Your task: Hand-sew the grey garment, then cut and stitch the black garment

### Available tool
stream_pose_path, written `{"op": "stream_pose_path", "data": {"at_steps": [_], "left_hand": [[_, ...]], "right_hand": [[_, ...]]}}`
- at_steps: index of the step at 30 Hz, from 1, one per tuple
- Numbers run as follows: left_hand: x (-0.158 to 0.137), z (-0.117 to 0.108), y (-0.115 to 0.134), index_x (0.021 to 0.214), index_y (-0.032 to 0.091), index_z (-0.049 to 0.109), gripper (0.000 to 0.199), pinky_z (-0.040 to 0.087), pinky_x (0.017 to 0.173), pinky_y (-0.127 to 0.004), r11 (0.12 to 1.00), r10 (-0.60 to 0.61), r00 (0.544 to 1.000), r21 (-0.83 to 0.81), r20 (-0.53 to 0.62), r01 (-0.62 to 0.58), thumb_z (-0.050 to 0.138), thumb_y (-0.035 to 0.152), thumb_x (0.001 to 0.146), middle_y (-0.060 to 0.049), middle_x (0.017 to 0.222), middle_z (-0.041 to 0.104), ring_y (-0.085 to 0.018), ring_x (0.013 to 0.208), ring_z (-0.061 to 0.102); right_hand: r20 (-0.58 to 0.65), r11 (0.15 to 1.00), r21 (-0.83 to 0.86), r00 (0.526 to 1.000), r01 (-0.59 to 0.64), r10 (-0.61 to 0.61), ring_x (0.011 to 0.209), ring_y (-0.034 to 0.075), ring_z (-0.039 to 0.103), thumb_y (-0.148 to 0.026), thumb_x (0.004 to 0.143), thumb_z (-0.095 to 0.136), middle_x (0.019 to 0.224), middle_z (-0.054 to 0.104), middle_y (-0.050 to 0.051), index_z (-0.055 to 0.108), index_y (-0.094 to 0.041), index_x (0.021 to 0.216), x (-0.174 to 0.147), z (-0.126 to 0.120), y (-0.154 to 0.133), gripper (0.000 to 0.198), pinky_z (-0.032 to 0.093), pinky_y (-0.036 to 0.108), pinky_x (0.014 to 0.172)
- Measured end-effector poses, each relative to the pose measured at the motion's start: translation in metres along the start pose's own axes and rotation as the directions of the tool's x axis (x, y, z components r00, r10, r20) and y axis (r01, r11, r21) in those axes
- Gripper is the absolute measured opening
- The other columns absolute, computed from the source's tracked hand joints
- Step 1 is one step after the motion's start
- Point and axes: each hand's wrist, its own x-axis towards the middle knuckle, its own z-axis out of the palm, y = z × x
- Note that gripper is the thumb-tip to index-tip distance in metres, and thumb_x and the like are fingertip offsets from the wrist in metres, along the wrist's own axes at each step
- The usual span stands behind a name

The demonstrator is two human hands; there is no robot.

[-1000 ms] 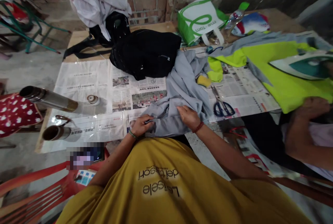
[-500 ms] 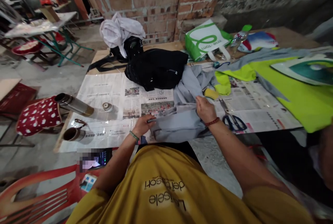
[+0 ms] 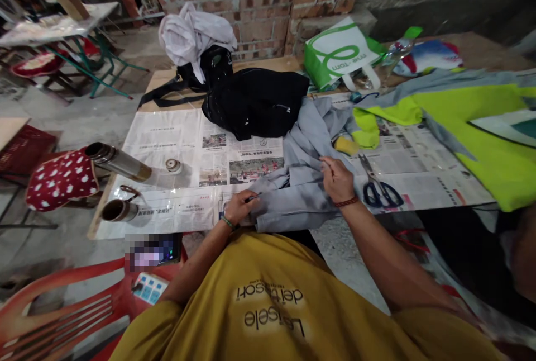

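A grey garment (image 3: 293, 204) lies bunched along the table's front edge, its upper part crumpled back toward a black bag. My left hand (image 3: 238, 206) is closed on its left end; a small dark tip shows at the fingers, too small to name. At the other end, my right hand (image 3: 338, 182) pinches the cloth between thumb and fingers. Just right of that hand are dark-handled scissors (image 3: 382, 193), blades pointing away from me. A yellow sponge-like block (image 3: 346, 145) sits behind the right hand, close to the cloth.
Newspaper (image 3: 167, 143) covers the table. An open flask (image 3: 119, 162), its lid (image 3: 172, 166) and a brown cup (image 3: 119, 210) stand left. Behind are the black bag (image 3: 257, 101) and a green-white bag (image 3: 341, 56). An iron (image 3: 508, 125) rests on a yellow-grey garment (image 3: 473, 109); a person sits right.
The view has shifted slightly. My hands have drawn a little closer together, and the grey cloth between them lies looser, with more folds. Both hands keep their hold.
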Motion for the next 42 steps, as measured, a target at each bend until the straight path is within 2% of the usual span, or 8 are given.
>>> {"op": "stream_pose_path", "data": {"at_steps": [4,7,12,15,18,31,37,42], "left_hand": [[0.0,0.004,-0.002,0.077,0.016,0.069,0.01,0.049,0.068,-0.024,1.0,0.005,0.999,-0.009,-0.047,-0.005,0.061,0.022,0.077,-0.001,0.073,0.068,-0.014,0.072,0.062],[0.0,0.006,-0.003,0.076,0.016,0.069,0.009,0.05,0.068,-0.024,1.0,0.019,0.998,-0.001,-0.058,-0.019,0.06,0.018,0.076,-0.002,0.072,0.068,-0.015,0.071,0.062],[0.001,0.006,-0.005,0.078,0.017,0.07,0.01,0.05,0.068,-0.025,0.998,0.053,0.997,0.029,-0.063,-0.052,0.06,0.017,0.076,-0.003,0.074,0.069,-0.015,0.071,0.063],[0.0,0.006,-0.006,0.081,0.016,0.071,0.011,0.051,0.07,-0.026,0.996,0.07,0.996,0.051,-0.06,-0.067,0.061,0.019,0.077,-0.003,0.075,0.069,-0.015,0.073,0.063],[-0.001,0.007,-0.006,0.084,0.016,0.071,0.013,0.051,0.073,-0.027,0.994,0.091,0.994,0.067,-0.056,-0.088,0.061,0.02,0.078,-0.004,0.079,0.07,-0.016,0.076,0.064],[-0.005,0.009,-0.008,0.085,0.021,0.073,0.014,0.052,0.076,-0.029,0.985,0.171,0.984,-0.027,-0.053,-0.173,0.059,0.022,0.081,-0.006,0.084,0.071,-0.017,0.08,0.064],[-0.005,0.009,-0.012,0.087,0.017,0.073,0.016,0.053,0.074,-0.028,0.963,0.262,0.964,-0.06,-0.032,-0.264,0.059,0.024,0.084,-0.006,0.083,0.07,-0.016,0.078,0.065],[-0.004,0.009,-0.013,0.086,0.017,0.074,0.019,0.053,0.073,-0.028,0.97,0.234,0.972,-0.061,-0.003,-0.234,0.059,0.03,0.085,-0.005,0.082,0.07,-0.015,0.078,0.065]], "right_hand": [[-0.03,0.957,0.278,0.995,-0.088,0.1,0.055,0.01,0.056,-0.033,0.095,0.039,0.073,0.064,0.0,0.061,-0.02,0.111,-0.002,-0.015,-0.059,0.03,0.048,0.022,0.061],[0.273,0.901,0.393,0.959,-0.184,0.077,0.049,0.009,0.053,-0.033,0.096,0.036,0.06,0.059,-0.003,0.062,-0.02,0.11,-0.023,0.0,-0.094,0.032,0.042,0.019,0.052],[0.667,0.985,0.156,0.743,-0.075,-0.049,0.073,0.013,0.063,-0.028,0.094,0.038,0.085,0.07,0.006,0.066,-0.017,0.098,-0.06,0.039,-0.109,0.03,0.043,0.021,0.065],[0.778,0.997,-0.04,0.628,0.067,-0.011,0.076,0.016,0.064,-0.027,0.095,0.036,0.09,0.071,0.008,0.065,-0.016,0.101,-0.067,0.047,-0.109,0.031,0.041,0.023,0.064],[0.819,0.985,-0.118,0.574,0.126,0.025,0.077,0.017,0.066,-0.028,0.097,0.032,0.092,0.071,0.009,0.062,-0.016,0.105,-0.065,0.047,-0.111,0.033,0.04,0.024,0.063],[0.845,0.966,-0.222,0.521,0.135,0.121,0.079,0.02,0.068,-0.026,0.098,0.03,0.091,0.071,0.011,0.056,-0.017,0.11,-0.062,0.049,-0.12,0.03,0.041,0.025,0.064],[0.815,0.966,-0.241,0.559,0.093,0.15,0.079,0.019,0.067,-0.027,0.098,0.028,0.089,0.071,0.011,0.057,-0.016,0.107,-0.065,0.055,-0.124,0.032,0.04,0.024,0.062],[0.808,0.97,-0.233,0.568,0.068,0.155,0.079,0.02,0.067,-0.022,0.096,0.029,0.089,0.07,0.012,0.057,-0.014,0.105,-0.069,0.064,-0.125,0.03,0.039,0.025,0.061]]}}
